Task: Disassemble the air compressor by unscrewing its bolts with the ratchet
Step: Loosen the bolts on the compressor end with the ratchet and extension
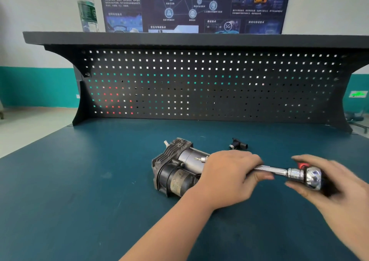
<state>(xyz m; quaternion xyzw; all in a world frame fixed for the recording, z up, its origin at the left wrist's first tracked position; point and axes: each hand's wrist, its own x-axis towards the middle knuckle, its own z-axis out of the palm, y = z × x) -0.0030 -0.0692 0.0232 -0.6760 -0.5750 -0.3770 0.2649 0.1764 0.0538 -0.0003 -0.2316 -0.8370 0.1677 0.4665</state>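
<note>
Left hand (229, 178) curled round the knurled extension bar (267, 169) of the ratchet, fingers wrapped over the shaft, back of the hand up. Bit tip (200, 158) pokes out past the thumb side of that hand, lying against the silver cylinder of the air compressor.

Right hand (331, 183) grips the ratchet (311, 178) at the head end; fingers and thumb close round the chrome head, and a bit of red and black handle shows just behind the fingers. Tool runs roughly level between the two hands, bit end left, head end right.

Air compressor (175, 171) lies on its side on the blue-green surface (79, 191), a little left of centre. Finned metal head at the far left end, with a small silver nipple sticking up from it. Dark round motor housing faces the camera, worn label on it. Left hand and forearm cover the compressor's right end.

Small black fitting (238, 145) lies on the surface just behind the hands, apart from the compressor.

Black pegboard back panel (199, 85) stands along the far edge of the surface, with a shelf across its top. Clear plastic water bottle (87, 7) with a green label stands on the shelf at left. Dark poster (191, 5) with diagrams hangs on the wall behind.
</note>
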